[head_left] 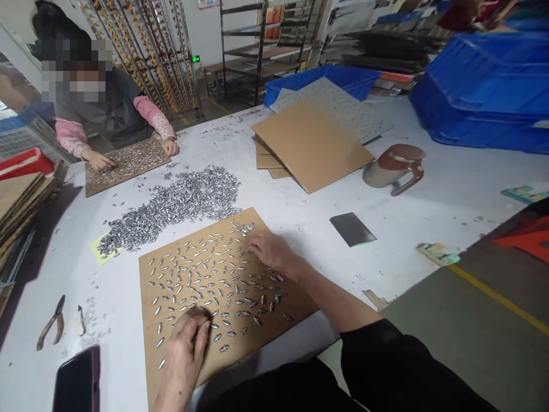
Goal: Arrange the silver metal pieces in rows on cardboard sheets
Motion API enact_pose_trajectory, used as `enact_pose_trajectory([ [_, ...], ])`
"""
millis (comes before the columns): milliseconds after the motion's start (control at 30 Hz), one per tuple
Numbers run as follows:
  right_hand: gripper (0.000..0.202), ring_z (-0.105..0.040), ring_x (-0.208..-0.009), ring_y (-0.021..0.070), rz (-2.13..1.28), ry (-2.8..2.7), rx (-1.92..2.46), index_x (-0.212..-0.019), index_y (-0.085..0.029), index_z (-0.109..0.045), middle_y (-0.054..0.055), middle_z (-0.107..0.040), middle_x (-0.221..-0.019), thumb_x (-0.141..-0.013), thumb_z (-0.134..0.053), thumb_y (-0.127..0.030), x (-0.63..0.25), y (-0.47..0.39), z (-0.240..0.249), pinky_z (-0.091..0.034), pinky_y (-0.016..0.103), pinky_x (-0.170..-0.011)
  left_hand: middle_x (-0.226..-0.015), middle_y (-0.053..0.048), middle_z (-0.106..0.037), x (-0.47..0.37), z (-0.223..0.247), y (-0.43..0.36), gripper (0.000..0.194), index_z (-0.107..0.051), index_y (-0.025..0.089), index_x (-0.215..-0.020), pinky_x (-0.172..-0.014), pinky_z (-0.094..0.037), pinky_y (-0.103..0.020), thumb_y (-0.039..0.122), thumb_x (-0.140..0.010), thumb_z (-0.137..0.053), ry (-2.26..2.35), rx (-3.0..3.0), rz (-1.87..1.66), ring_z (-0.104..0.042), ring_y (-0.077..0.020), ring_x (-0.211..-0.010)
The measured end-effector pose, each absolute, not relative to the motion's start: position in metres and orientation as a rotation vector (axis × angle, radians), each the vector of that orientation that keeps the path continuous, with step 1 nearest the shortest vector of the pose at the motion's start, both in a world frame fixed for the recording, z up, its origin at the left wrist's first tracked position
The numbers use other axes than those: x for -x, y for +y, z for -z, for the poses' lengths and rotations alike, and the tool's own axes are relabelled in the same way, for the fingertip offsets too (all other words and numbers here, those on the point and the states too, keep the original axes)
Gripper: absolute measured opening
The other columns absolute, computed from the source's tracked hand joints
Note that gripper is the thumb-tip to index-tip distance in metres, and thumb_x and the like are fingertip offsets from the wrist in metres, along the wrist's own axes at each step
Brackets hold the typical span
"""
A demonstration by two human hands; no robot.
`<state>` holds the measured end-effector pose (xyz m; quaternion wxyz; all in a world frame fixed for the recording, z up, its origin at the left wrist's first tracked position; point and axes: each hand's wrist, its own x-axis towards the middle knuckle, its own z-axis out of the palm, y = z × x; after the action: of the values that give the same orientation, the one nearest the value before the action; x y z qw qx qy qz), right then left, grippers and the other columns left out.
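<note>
A brown cardboard sheet point(206, 297) lies before me, dotted with small silver spindle-shaped metal pieces point(224, 348) set apart from one another. My left hand point(184, 346) rests on its near left part, fingers curled down and the tips partly hidden. Toward the far right corner, my right hand point(274, 252) is closed with thumb and fingers drawn together, beside a small cluster of the pieces point(243, 229). Whatever either hand may hold is too small or hidden to make out. Just beyond the sheet spreads a large heap of the same pieces point(180, 200).
Across the table, a person point(115, 109) handles a similar covered board point(128, 166). Pliers point(54, 326) and a phone point(77, 380) lie at left. To the right are cardboard sheets point(313, 146), a brown mug point(392, 166), a dark flat pad point(352, 229) and blue bins point(484, 91).
</note>
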<state>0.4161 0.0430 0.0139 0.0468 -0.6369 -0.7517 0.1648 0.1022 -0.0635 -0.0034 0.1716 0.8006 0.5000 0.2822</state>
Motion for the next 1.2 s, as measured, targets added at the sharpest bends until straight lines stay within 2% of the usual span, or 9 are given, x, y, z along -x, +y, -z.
enact_pose_trajectory([
  [100, 0.028, -0.064, -0.096, 0.0199, -0.402, -2.258, 2.051, -0.107, -0.018, -0.071, 0.010, -0.070, -0.110, -0.104, -0.045, -0.027, -0.426, 0.056, -0.018, -0.042, 0.026, -0.077, -0.097, -0.008, -0.076, -0.100, 0.006, -0.063, 0.026, -0.072, 0.022, -0.093, -0.076, -0.062, -0.034, 0.039, -0.100, -0.053, 1.413, -2.264, -0.765, -0.074, -0.0221, -0.087],
  [267, 0.019, -0.063, -0.098, 0.0207, -0.415, -2.386, 1.992, -0.099, -0.017, -0.068, 0.008, -0.070, -0.106, -0.099, -0.049, -0.021, -0.426, 0.068, -0.014, -0.041, 0.026, -0.078, -0.100, -0.007, -0.076, -0.100, 0.010, -0.062, 0.022, -0.072, 0.023, -0.094, -0.079, -0.062, -0.032, 0.036, -0.099, -0.055, 1.396, -2.240, -0.746, -0.074, -0.0217, -0.091],
  [500, 0.027, -0.063, -0.090, 0.0207, -0.261, -2.519, 1.913, -0.099, -0.015, -0.068, 0.011, -0.070, -0.102, -0.101, -0.041, -0.017, -0.431, 0.066, -0.007, -0.040, 0.028, -0.074, -0.098, -0.007, -0.076, -0.098, -0.003, -0.049, 0.027, -0.072, 0.024, -0.095, -0.078, -0.061, -0.032, 0.040, -0.101, -0.051, 1.416, -2.345, -0.741, -0.074, -0.0215, -0.091],
  [667, 0.029, -0.064, -0.099, 0.0202, -0.276, -2.435, 1.901, -0.103, -0.019, -0.071, 0.009, -0.071, -0.107, -0.103, -0.043, -0.025, -0.434, 0.084, -0.007, -0.041, 0.027, -0.079, -0.093, -0.005, -0.071, -0.116, -0.044, 0.008, 0.028, -0.070, 0.023, -0.096, -0.078, -0.059, -0.032, 0.037, -0.102, -0.046, 1.332, -2.447, -0.580, -0.071, -0.0196, -0.083],
  [767, 0.026, -0.065, -0.098, 0.0215, -0.260, -2.424, 1.928, -0.104, -0.019, -0.071, 0.010, -0.071, -0.107, -0.101, -0.047, -0.028, -0.427, 0.093, -0.004, -0.043, 0.028, -0.079, -0.095, -0.008, -0.069, -0.148, -0.056, 0.059, 0.027, -0.069, 0.019, -0.096, -0.079, -0.057, -0.034, 0.030, -0.102, -0.046, 1.261, -2.544, -0.422, -0.068, -0.0197, -0.082],
  [833, 0.026, -0.066, -0.095, 0.0222, -0.224, -2.424, 1.920, -0.102, -0.017, -0.071, 0.012, -0.071, -0.105, -0.100, -0.046, -0.026, -0.422, 0.095, 0.000, -0.044, 0.029, -0.077, -0.094, -0.009, -0.069, -0.176, -0.054, 0.091, 0.026, -0.069, 0.016, -0.093, -0.080, -0.056, -0.032, 0.021, -0.100, -0.045, 1.243, -2.597, -0.337, -0.066, -0.0192, -0.083],
  [933, 0.028, -0.066, -0.091, 0.0219, -0.168, -2.406, 1.880, -0.100, -0.016, -0.071, 0.013, -0.071, -0.100, -0.101, -0.043, -0.023, -0.420, 0.095, 0.007, -0.044, 0.029, -0.077, -0.097, -0.010, -0.070, -0.215, -0.045, 0.130, 0.021, -0.071, 0.017, -0.092, -0.090, -0.052, -0.032, 0.013, -0.095, -0.050, 1.278, -2.649, -0.154, -0.065, -0.0199, -0.093],
  [1067, 0.027, -0.066, -0.096, 0.0211, -0.217, -2.409, 1.808, -0.103, -0.016, -0.071, 0.012, -0.071, -0.104, -0.101, -0.046, -0.027, -0.427, 0.098, 0.009, -0.044, 0.027, -0.083, -0.099, -0.011, -0.072, -0.248, -0.030, 0.157, 0.014, -0.073, 0.016, -0.090, -0.098, -0.049, -0.033, 0.015, -0.091, -0.058, 1.323, -2.661, -0.031, -0.066, -0.0232, -0.101],
  [1200, 0.024, -0.066, -0.099, 0.0221, -0.330, -2.416, 1.792, -0.101, -0.016, -0.073, 0.012, -0.073, -0.108, -0.097, -0.051, -0.024, -0.432, 0.100, 0.004, -0.045, 0.027, -0.086, -0.100, -0.013, -0.074, -0.257, -0.024, 0.164, 0.018, -0.074, 0.015, -0.091, -0.102, -0.046, -0.032, 0.015, -0.092, -0.056, 1.344, -2.663, 0.090, -0.067, -0.0231, -0.104],
])
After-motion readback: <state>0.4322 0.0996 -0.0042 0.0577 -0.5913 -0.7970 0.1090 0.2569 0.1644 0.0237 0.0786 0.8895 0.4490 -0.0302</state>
